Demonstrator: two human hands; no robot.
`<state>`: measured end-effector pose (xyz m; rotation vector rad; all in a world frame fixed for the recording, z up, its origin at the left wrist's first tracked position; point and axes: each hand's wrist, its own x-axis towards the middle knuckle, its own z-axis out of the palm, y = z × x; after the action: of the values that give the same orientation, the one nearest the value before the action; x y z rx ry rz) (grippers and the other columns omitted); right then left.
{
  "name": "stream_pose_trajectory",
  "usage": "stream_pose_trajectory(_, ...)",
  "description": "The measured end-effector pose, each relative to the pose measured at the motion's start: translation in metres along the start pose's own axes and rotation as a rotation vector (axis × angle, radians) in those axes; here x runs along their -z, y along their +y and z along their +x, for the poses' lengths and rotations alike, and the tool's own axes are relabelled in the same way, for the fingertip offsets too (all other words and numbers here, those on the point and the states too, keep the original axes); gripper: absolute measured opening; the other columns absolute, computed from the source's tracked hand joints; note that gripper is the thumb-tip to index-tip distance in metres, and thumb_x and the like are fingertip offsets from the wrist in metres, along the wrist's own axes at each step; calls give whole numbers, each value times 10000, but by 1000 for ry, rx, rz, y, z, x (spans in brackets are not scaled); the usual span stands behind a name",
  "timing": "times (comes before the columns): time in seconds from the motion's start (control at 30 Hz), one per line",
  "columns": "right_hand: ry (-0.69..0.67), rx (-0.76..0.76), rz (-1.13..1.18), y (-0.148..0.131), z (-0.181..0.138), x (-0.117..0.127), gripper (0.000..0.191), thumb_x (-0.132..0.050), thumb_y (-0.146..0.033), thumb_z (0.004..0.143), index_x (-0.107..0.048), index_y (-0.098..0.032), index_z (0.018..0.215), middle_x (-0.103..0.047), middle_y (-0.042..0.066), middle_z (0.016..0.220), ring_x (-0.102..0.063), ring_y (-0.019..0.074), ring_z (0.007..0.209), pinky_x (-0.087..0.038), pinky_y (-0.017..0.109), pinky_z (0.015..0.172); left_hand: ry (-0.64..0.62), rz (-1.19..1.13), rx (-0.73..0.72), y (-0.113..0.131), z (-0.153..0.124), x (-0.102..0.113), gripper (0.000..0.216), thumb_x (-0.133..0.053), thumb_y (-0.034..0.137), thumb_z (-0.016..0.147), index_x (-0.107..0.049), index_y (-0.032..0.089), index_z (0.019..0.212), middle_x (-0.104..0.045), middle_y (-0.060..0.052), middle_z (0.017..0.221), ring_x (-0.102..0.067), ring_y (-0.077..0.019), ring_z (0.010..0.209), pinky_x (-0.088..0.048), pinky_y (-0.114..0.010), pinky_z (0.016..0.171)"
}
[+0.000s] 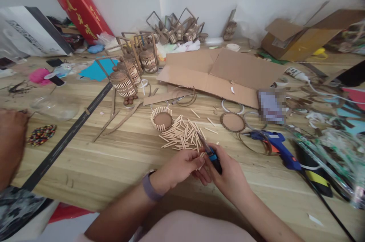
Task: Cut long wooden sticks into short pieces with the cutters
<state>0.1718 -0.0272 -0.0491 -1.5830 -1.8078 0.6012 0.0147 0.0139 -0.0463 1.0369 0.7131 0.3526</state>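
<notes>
My left hand is closed, pinching a short wooden stick between thumb and fingers. Wrapped around the blue-and-black handle of a knife is my right hand; the metal blade points up and away. Both hands are close together, just in front of a loose pile of short wooden sticks. Behind the pile, a round base has sticks standing upright around much of its rim. A second round brown disc with a dark edge lies to the right, without upright sticks.
A blue glue gun lies at right with its cable trailing. Flat cardboard spans the back. Finished small baskets with handles stand at back left. Another person's arm rests at the left edge, near colourful beads.
</notes>
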Motion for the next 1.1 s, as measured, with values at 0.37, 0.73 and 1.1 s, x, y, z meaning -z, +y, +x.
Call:
stream_pose_trajectory(0.37, 67, 142, 38, 1, -2, -2, 309, -624, -346, 846, -537, -225, 1117, -562, 153, 1217, -564, 297, 1192, -520, 459, 927, 123, -95, -39, -2, 2, 1, 577, -680, 710, 651, -588, 147, 735, -600, -2, 637, -578, -149, 613, -396, -259, 612)
stream_pose_trajectory(0.73, 64, 169, -85, 4, -5, -11, 456, -680, -222, 788, -484, -254, 1199, -468, 130, 1182, -584, 298, 1121, -553, 469, 884, 224, -162, -100, -6, 6, -7, 514, -730, 624, 655, -630, 136, 781, -634, -24, 726, -589, -205, 811, -436, -328, 781)
stream_pose_trajectory(1.1, -251, -262, 243, 0, -14, 58, 328, -572, -507, 845, -681, -242, 1005, -734, 46, 853, -695, 241, 781, -599, 356, 687, 151, -38, -36, 1, -2, 0, 562, -635, 686, 714, -557, 145, 847, -662, -35, 670, -625, -149, 587, -424, -269, 626)
